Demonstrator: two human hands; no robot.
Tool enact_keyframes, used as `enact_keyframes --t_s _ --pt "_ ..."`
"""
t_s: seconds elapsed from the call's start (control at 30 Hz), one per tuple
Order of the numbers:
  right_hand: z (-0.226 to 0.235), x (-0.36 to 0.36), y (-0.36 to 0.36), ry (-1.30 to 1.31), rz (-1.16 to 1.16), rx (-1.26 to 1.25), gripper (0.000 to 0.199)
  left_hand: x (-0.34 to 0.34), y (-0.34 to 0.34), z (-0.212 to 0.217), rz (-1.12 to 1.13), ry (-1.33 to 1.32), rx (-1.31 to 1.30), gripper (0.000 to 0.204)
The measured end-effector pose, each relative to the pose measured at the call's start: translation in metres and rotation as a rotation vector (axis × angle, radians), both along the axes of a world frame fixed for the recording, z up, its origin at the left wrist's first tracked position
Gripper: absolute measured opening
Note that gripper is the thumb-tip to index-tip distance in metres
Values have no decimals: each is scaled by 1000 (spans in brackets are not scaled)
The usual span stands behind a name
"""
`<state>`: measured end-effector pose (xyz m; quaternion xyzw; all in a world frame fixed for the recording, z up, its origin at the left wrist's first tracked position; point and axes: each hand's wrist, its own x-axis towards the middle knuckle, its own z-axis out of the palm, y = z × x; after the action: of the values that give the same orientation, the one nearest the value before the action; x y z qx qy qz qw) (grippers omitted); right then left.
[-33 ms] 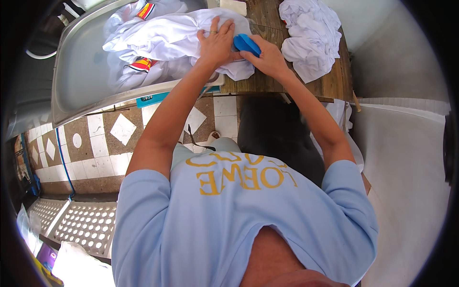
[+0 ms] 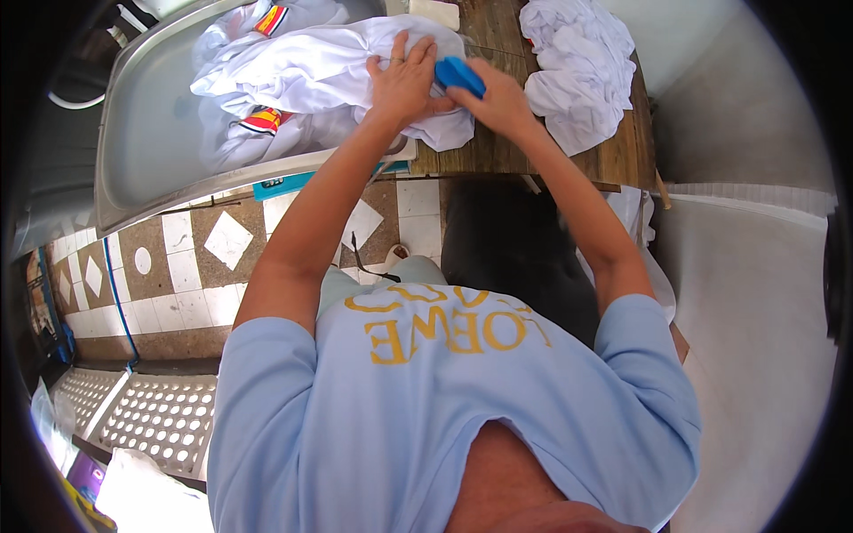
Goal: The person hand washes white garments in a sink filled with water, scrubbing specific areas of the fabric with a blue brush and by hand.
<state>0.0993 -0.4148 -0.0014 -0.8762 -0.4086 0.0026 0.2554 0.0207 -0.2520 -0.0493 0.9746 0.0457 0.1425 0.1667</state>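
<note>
A wet white garment (image 2: 302, 71) stretches from a water-filled metal sink (image 2: 133, 169) onto the wooden board beside it. My left hand (image 2: 404, 87) lies on the garment with its fingers spread. My right hand (image 2: 500, 99) grips a blue scrub brush (image 2: 457, 76) against the garment's right end, just beside my left thumb. The brush's underside is hidden. Two bands of red, yellow and black trim (image 2: 263, 120) show on white cloth in the water.
A heap of crumpled white cloth (image 2: 582, 80) sits on the wooden board (image 2: 506, 147) at the right. At the far edge lies a pale rectangular block (image 2: 434, 12). Below the sink is a blue-green plastic item (image 2: 283, 185). A black surface (image 2: 511, 240) stands in front of me.
The scrub brush and my right hand have shifted very slightly, and the brush's angle differs a little. My left hand stays in place.
</note>
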Motion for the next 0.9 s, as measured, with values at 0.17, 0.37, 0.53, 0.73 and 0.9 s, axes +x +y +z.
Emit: enact_keyframes --t_s 0.17,0.37,0.53,0.73,0.9 --pt "1 32 15 -80 -150 -118 47 -2 -8 1 12 -15 -24 90" --pt "-5 -4 2 -33 -39 23 46 1 2 3 28 19 38 92" --pt "2 56 -4 -114 -236 -42 48 0 -6 8 -17 16 -19 93" --pt "-7 -9 3 -11 -59 33 48 0 3 6 -12 -10 -37 94" --pt "-2 46 11 -112 -157 -21 45 0 -5 11 -35 -2 -21 94"
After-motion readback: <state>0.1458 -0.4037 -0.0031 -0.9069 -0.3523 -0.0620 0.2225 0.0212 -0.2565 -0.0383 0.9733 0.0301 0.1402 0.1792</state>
